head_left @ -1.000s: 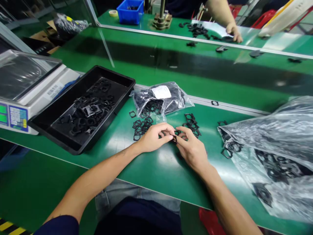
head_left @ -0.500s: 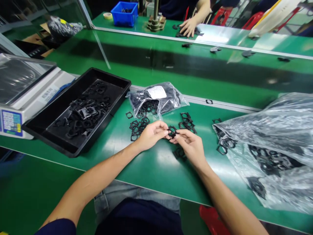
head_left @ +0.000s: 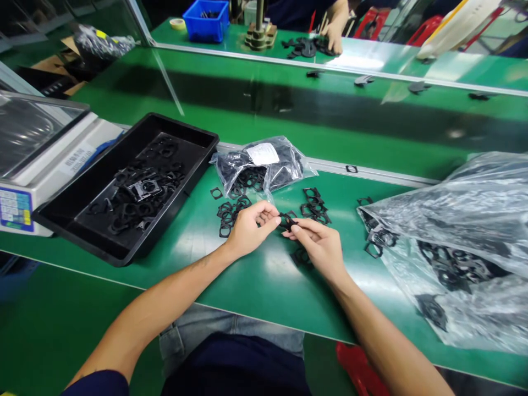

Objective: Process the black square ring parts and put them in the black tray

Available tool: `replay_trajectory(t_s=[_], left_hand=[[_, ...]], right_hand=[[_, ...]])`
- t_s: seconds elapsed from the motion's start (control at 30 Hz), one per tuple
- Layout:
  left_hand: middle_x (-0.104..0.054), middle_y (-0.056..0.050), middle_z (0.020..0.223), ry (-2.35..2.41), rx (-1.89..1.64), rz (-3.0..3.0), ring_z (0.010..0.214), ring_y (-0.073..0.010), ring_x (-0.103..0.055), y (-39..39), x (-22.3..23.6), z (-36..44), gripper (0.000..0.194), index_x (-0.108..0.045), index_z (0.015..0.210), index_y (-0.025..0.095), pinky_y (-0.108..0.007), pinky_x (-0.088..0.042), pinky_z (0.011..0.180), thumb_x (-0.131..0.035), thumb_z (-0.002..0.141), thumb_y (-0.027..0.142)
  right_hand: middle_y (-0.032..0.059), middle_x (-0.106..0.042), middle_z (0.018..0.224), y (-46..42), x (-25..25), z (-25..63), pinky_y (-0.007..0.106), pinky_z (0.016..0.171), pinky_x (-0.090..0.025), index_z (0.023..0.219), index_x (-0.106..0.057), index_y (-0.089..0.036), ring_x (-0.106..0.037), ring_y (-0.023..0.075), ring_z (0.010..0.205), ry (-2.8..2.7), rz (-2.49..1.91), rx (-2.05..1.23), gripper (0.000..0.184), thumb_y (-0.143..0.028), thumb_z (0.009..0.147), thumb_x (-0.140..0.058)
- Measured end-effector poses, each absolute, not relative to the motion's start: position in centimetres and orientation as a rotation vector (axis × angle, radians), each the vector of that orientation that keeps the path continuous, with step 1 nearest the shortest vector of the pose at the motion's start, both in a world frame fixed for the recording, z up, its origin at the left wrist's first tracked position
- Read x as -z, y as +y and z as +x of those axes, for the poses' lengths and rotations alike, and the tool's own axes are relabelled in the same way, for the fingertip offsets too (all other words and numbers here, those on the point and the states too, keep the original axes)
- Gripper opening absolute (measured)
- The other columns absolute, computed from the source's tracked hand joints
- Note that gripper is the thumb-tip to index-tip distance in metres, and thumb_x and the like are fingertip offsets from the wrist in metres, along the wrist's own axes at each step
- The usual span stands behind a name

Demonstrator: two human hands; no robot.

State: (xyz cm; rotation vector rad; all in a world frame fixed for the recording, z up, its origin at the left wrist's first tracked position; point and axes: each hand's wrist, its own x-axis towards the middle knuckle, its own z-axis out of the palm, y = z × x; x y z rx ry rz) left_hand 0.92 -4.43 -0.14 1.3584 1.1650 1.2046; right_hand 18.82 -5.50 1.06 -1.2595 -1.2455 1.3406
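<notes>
near hands [head_left: 250, 230] w/ blk frame [head_left: 286, 223]: tray [head_left: 190, 135] & bags [head_left: 457, 212] of blk pcs [head_left: 127, 213]

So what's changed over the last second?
The right hand has eased right, away from the left hand, baring more of the black ring part both still hold. The co-worker's hand moved left to the black pieces. The black tray and labelled bag stayed put.
</notes>
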Motion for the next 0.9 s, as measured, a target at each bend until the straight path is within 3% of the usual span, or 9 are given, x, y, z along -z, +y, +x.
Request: replay_trajectory(t_s=[0.17,0.47,0.9], left_hand=[[-0.065,0.0,0.071,1.089,-1.174,1.251,0.063,-0.0093,-0.058,-4.32,0.07,0.95,0.017,-0.064,0.079,0.016,-0.02,-0.047,0.059,-0.071,0.078,0.031],[-0.062,0.001,0.07,1.227,-1.198,1.376,0.063,-0.0091,-0.055,-4.72,-0.06,1.06,0.01,-0.063,0.078,0.017,-0.02,-0.044,0.056,-0.067,0.082,0.026],[-0.059,0.0,0.082,1.238,-1.252,1.46,0.072,-0.01,-0.057,-4.86,0.01,1.11,0.008,-0.06,0.078,0.018,-0.02,-0.048,0.062,-0.065,0.084,0.02]], right_hand=[[0.0054,-0.078,0.077,-5.42,-1.01,18.84,0.038,0.076,-0.066,0.09,-0.078,-0.019,-0.079,0.0249,0.074,-1.234,-1.293,-1.293,0.042,-0.055,0.071,-0.086],[0.0058,-0.078,0.079,-5.59,-1.27,18.8,0.038,0.076,-0.067,0.092,-0.079,-0.019,-0.076,0.0213,0.068,-1.284,-1.241,-1.337,0.039,-0.054,0.076,-0.083],[0.0054,-0.077,0.077,-5.7,-1.52,18.75,0.037,0.077,-0.066,0.093,-0.08,-0.019,-0.077,0.0214,0.07,-1.285,-1.235,-1.339,0.04,-0.055,0.075,-0.083]])
